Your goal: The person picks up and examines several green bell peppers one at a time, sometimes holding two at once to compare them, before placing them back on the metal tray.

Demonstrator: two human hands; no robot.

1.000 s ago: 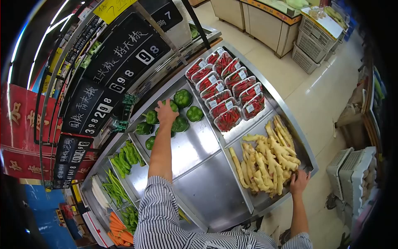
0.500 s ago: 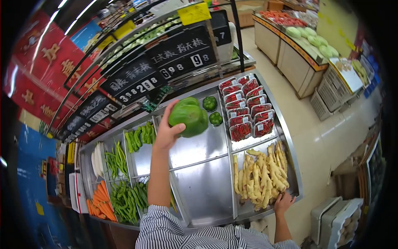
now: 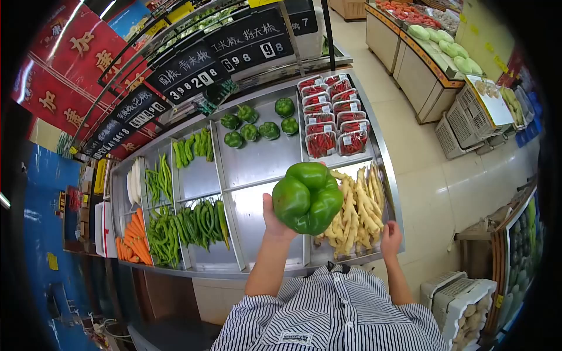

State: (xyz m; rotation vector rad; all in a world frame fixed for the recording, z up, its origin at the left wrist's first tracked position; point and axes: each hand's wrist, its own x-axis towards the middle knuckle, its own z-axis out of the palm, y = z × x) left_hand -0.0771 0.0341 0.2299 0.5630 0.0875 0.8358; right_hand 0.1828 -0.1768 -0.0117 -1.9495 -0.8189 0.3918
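Note:
A large green bell pepper point(image 3: 308, 199) rests in my left hand point(image 3: 275, 223), which is closed around its underside with the thumb up along one side. It is held above the metal display tray, close to my chest, and covers part of the ginger. My right hand point(image 3: 391, 238) is beside the tray's right edge, near the ginger point(image 3: 356, 216), with its fingers curled and nothing visible in them. Several smaller-looking green bell peppers point(image 3: 269, 130) lie in the back middle compartment of the tray point(image 3: 260, 219).
Packs of red chillies point(image 3: 321, 144) fill the back right compartment. Green chillies point(image 3: 206, 223), carrots point(image 3: 136, 241) and white radishes point(image 3: 134, 182) lie to the left. Price boards point(image 3: 249, 44) stand behind the tray. Crates point(image 3: 459, 304) are on the floor at the right.
My left hand has brought the bell pepper back toward me and to the right, uncovering the peppers in the back compartment. My right hand has come off the tray's edge, and its fingers have curled.

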